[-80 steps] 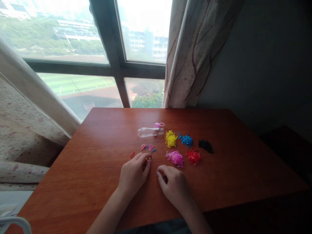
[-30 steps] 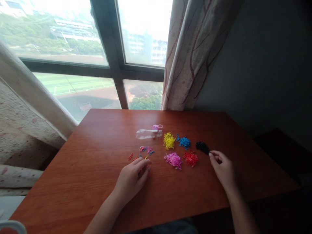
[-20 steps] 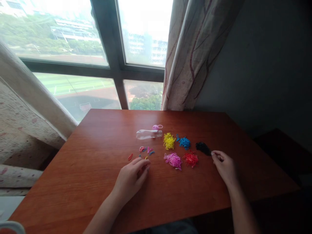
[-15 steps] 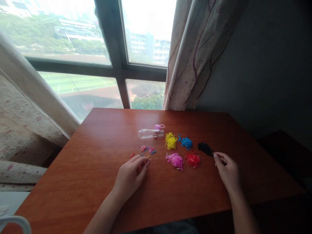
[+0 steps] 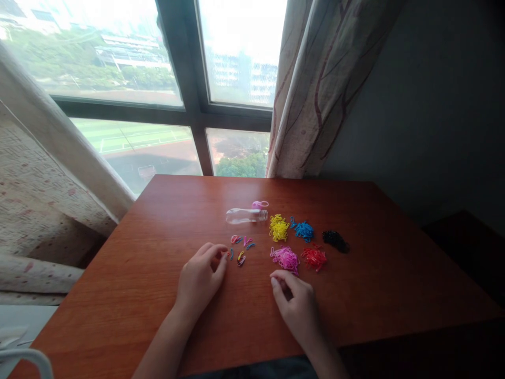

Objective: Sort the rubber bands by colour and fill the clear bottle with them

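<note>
My left hand (image 5: 200, 276) is closed in a pinch left of a small mixed group of loops that look like rubber bands (image 5: 240, 258). A bit of red shows at its fingertips, seemingly one red band. My right hand (image 5: 295, 302), thumb and forefinger together, hovers or rests just below the pink pile (image 5: 284, 259); whether anything is between its fingertips I cannot tell. Sorted by colour, further piles lie to the right: yellow bands (image 5: 279, 228), blue bands (image 5: 304, 230), red bands (image 5: 314, 258) and black bands (image 5: 335, 240).
Behind the bands a clear plastic bottle (image 5: 245, 216) lies on its side, with a pink ringed cap (image 5: 259, 205) beside its neck. The wooden table (image 5: 118, 295) reaches to a window and curtains (image 5: 311, 95). A white curved object (image 5: 29, 358) stands at lower left.
My right hand has moved left from the black pile to below the pink one. My left hand has shifted slightly left, uncovering several bands. The view has moved a little.
</note>
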Action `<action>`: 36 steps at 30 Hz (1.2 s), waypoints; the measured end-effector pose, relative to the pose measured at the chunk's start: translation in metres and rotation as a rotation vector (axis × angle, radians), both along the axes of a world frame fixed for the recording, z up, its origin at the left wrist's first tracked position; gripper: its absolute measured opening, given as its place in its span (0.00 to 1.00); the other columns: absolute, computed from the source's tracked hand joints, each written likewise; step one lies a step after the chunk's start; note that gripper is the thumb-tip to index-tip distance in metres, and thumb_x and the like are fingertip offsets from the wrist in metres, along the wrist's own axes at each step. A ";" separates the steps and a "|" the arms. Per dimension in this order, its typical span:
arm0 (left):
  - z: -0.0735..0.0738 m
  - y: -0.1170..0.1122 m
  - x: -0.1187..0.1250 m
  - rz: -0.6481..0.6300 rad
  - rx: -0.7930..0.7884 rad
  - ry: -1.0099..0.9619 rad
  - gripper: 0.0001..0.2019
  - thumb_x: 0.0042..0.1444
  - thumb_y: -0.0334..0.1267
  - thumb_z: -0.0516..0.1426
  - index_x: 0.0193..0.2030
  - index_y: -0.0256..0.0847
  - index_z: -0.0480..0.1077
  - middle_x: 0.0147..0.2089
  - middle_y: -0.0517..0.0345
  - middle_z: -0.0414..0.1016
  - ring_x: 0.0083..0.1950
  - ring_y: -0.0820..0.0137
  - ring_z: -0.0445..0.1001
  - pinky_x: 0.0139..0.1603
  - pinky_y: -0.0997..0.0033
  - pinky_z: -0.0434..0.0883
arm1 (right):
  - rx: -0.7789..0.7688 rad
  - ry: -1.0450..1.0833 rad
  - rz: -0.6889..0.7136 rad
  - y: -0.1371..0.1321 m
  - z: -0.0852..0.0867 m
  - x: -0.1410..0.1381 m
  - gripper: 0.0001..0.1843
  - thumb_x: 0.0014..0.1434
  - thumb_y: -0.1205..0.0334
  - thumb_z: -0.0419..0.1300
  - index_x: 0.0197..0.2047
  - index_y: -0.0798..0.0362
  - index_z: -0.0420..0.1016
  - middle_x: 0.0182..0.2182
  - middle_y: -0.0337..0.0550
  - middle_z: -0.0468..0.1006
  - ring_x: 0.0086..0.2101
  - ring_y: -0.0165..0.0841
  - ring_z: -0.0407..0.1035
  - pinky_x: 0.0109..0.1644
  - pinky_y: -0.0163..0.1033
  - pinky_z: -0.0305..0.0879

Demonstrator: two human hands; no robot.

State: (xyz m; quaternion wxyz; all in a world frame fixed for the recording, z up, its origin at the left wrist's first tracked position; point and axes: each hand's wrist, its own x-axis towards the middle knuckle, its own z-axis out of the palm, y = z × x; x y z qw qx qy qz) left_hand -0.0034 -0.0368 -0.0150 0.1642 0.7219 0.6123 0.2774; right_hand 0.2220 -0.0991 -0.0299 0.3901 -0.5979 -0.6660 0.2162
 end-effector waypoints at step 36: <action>0.009 0.002 0.033 -0.107 -0.106 0.167 0.04 0.60 0.37 0.55 0.37 0.46 0.71 0.42 0.60 0.77 0.39 0.67 0.76 0.34 0.72 0.63 | 0.021 -0.146 0.075 0.002 -0.001 -0.008 0.09 0.63 0.68 0.54 0.38 0.50 0.75 0.27 0.38 0.78 0.28 0.32 0.73 0.34 0.34 0.63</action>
